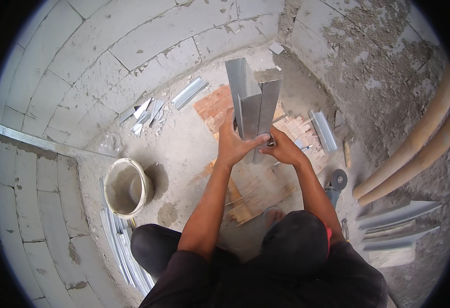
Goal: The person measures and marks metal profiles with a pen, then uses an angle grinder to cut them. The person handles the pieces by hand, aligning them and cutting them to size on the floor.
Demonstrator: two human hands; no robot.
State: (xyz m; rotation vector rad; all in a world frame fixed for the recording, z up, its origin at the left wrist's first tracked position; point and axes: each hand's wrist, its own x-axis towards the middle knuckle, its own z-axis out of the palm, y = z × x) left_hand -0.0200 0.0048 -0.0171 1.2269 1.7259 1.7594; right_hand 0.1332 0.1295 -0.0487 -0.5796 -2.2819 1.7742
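Note:
Two galvanised metal channels, a left one (pixel 246 95) and a right one (pixel 270 97), stand upright side by side in front of me, their long sides touching. My left hand (pixel 235 141) is wrapped round the left side of the pair, thumb across the near face. From the right, my right hand (pixel 283 148) grips the same pair low down, its fingers partly hidden behind the metal. The channels' lower ends are near a worn wooden board (pixel 240 209) on the floor.
A mortar-stained bucket (pixel 146 190) stands left, beside long metal profiles (pixel 113 241). Metal offcuts (pixel 148 115) and short channel pieces, one left (pixel 189 93) and one right (pixel 323 131), lie around. An angle grinder (pixel 336 184) lies right, near bamboo poles (pixel 414 149). Block walls (pixel 158 46) enclose the corner.

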